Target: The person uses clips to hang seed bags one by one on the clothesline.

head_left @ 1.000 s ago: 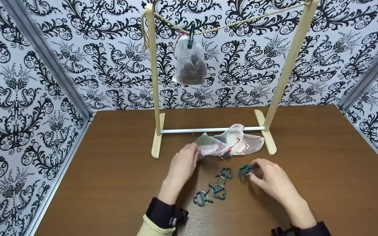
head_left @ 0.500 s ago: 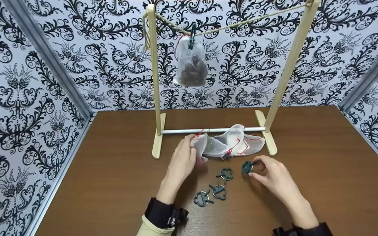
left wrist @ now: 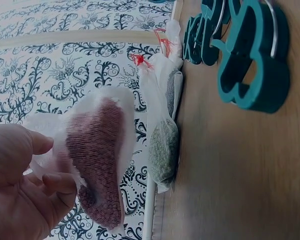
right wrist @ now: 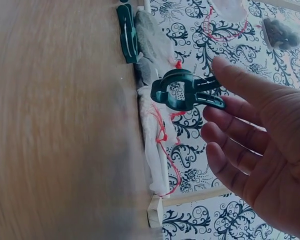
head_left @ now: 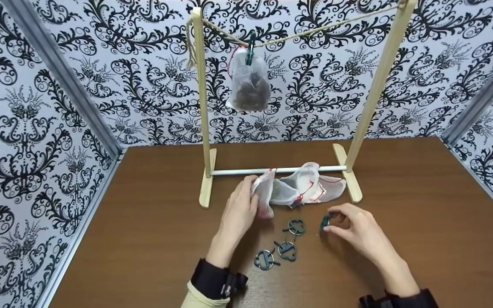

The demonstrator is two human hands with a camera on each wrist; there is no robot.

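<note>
My left hand (head_left: 240, 209) pinches a white mesh pouch (left wrist: 97, 160) by its edge. Something dark reddish shows through its mesh in the left wrist view. Between thumb and fingers, my right hand (head_left: 357, 226) holds a green plant clip (right wrist: 177, 90) by its two handles, just above the table. More mesh pouches (head_left: 306, 184) with red drawstrings lie together right of the left hand; one has greenish contents (left wrist: 163, 150). Several green plant clips (head_left: 287, 250) rest on the table between the hands. Another filled mesh pouch (head_left: 250, 87) hangs from the rope by a clip (head_left: 250, 49).
A wooden frame stands at the back, with a left post (head_left: 201, 94), a right post (head_left: 379, 81) and a white bottom bar (head_left: 238, 172). A sagging rope (head_left: 328, 28) joins the post tops. Patterned walls (head_left: 152, 85) border the brown table (head_left: 144, 239).
My left hand has lifted and turned the pouch it pinches, so its red drawstring end now points up. My right hand has rotated the clip between its fingers.
</note>
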